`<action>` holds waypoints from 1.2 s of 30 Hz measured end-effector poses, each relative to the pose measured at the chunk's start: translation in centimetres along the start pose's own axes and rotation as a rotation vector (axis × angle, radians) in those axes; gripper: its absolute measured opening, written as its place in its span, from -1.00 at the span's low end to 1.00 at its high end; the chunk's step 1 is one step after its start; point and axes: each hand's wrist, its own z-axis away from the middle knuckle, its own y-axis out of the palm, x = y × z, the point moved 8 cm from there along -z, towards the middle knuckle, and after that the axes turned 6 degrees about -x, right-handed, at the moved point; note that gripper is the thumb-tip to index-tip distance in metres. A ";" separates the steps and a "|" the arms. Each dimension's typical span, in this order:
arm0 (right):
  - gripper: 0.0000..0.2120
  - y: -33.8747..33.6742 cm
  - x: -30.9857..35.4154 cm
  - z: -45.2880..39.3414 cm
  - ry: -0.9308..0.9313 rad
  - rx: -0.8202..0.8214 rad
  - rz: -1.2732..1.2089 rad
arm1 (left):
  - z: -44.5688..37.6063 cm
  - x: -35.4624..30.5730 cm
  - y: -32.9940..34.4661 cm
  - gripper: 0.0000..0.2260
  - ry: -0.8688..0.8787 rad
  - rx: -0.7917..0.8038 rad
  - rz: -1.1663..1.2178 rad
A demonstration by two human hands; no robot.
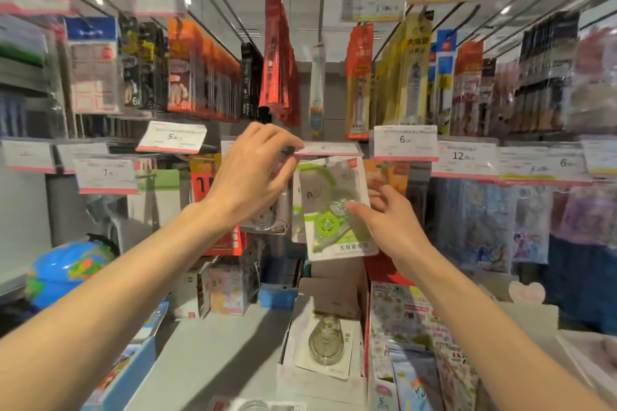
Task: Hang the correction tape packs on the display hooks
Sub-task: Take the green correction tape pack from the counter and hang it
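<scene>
A green-and-clear correction tape pack (335,210) hangs tilted just under a display hook's price label (329,148) at centre. My right hand (390,227) touches the pack's lower right side, thumb on its front. My left hand (253,173) is raised beside the pack's upper left, fingers pinched at the label strip on the hook. Behind my left hand hang more packs (267,223), partly hidden. Below, an open cardboard box (320,380) holds another correction tape pack (327,344) lying flat.
Rows of hooks with hanging stationery and price tags (404,142) fill the wall above and to both sides. A blue globe (66,272) sits low left. Sticker packs (414,327) stand right of the box. Small boxed goods (227,290) sit on the shelf.
</scene>
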 end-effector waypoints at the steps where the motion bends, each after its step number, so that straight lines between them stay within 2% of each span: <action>1: -0.42 0.2 -0.2 -0.2 0.010 -0.011 0.004 | 0.1 0.0 0.0 -0.80 0.001 -0.001 0.004; 7: -0.58 1.5 -0.7 -0.8 0.034 -0.021 -0.035 | 1.1 0.3 0.2 -0.74 0.028 0.012 0.028; 13: -0.59 2.5 -1.8 -1.5 0.038 -0.045 -0.032 | 4.5 0.0 0.6 -0.73 -0.032 -0.028 0.055; 15: -0.60 2.6 -2.4 -1.5 0.024 -0.081 0.035 | 6.7 -0.1 1.7 -0.75 -0.086 -0.009 0.092; 19: -0.38 3.4 -1.5 -0.3 -0.155 -0.080 0.167 | 10.1 1.1 6.3 -0.63 -0.363 0.148 0.214; 23: -0.44 3.5 -1.0 1.1 -0.347 -0.150 0.471 | 10.8 2.2 9.6 -0.49 -0.531 0.223 0.316; 26: -0.55 3.9 -1.4 1.1 -0.413 -0.157 0.717 | 10.6 2.5 10.8 -0.47 -0.549 0.243 0.304; 29: -0.61 4.5 -1.5 0.7 -0.439 -0.136 0.824 | 10.6 2.8 11.6 -0.46 -0.574 0.280 0.272; 36: -0.42 4.5 -2.4 0.2 -0.393 -0.012 0.842 | 12.0 2.5 11.5 -0.48 -0.534 0.332 0.325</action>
